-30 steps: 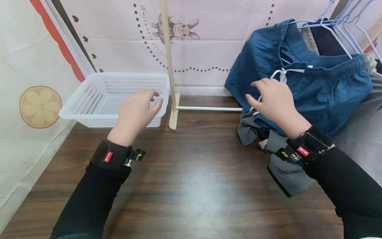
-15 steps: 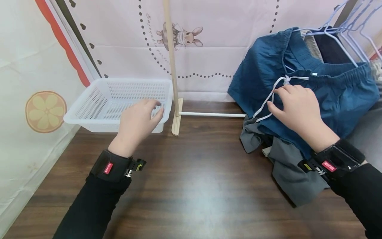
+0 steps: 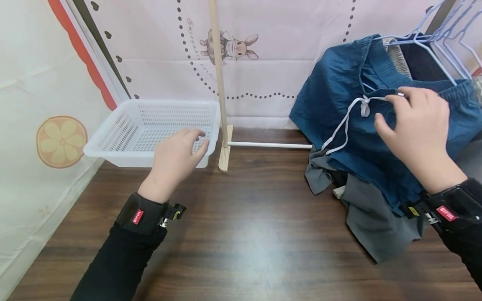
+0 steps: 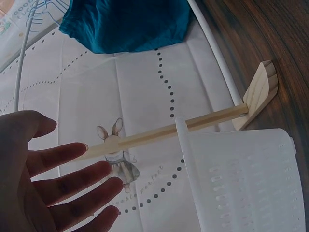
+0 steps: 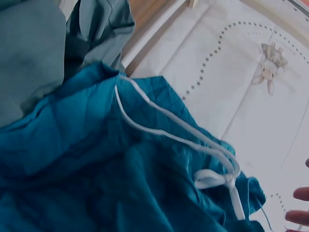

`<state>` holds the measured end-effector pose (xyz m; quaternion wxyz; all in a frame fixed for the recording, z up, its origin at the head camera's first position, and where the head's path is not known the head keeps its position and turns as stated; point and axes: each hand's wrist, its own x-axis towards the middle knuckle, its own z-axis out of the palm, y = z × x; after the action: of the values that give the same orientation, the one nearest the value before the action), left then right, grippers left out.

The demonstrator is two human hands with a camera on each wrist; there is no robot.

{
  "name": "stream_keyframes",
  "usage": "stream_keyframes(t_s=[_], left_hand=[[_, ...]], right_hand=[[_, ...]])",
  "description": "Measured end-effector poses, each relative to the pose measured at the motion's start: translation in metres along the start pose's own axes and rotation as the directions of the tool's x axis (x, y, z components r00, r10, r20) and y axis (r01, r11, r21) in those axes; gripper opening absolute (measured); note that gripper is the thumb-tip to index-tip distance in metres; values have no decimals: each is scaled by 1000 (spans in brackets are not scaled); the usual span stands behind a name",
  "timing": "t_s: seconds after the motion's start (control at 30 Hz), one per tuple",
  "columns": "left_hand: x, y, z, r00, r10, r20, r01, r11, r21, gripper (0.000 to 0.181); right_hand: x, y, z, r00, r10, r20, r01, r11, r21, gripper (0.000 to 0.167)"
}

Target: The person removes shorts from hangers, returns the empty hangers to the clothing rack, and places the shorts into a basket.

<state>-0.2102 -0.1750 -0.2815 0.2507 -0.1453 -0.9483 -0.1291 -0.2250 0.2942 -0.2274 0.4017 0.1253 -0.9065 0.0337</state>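
Note:
Blue shorts (image 3: 339, 83) with a white drawstring (image 3: 344, 121) hang at the right on a lilac hanger (image 3: 421, 39). Over their waistband is the right hand (image 3: 421, 125), fingers loosely bent and gripping nothing; whether it touches the cloth I cannot tell. In the right wrist view its fingertips (image 5: 299, 208) show at the edge, beside the shorts (image 5: 145, 183). The left hand (image 3: 175, 161) hovers at the near right side of a white basket (image 3: 113, 155), holding nothing. Its fingers (image 4: 82, 188) are spread in the left wrist view, apart from the basket (image 4: 241, 179).
A wooden post (image 3: 219, 75) rises from a foot (image 3: 224, 159) right of the basket, with a white bar (image 3: 269, 145) running low to the right. Grey clothing (image 3: 369, 213) hangs down onto the brown table (image 3: 241, 234). More hangers and garments crowd the right edge.
The right hand has moved right across the front of the shorts, from the drawstring side toward the waistband's middle. The left hand has stayed by the basket. The head view has shifted slightly.

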Motion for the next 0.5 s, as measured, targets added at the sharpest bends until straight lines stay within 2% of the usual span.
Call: stream_keyframes(t_s=[0.13, 0.33, 0.5], left_hand=[[-1, 0, 2, 1000, -10, 9, 10, 1000, -5, 31], [-3, 2, 4, 999, -18, 28, 18, 1000, 5, 33], [-5, 4, 2, 1000, -13, 27, 13, 1000, 4, 33]], right_hand=[[2, 7, -7, 995, 90, -30, -90, 996, -23, 51], [4, 16, -13, 971, 240, 8, -239, 970, -34, 60], [3, 20, -16, 928, 367, 57, -366, 930, -28, 66]])
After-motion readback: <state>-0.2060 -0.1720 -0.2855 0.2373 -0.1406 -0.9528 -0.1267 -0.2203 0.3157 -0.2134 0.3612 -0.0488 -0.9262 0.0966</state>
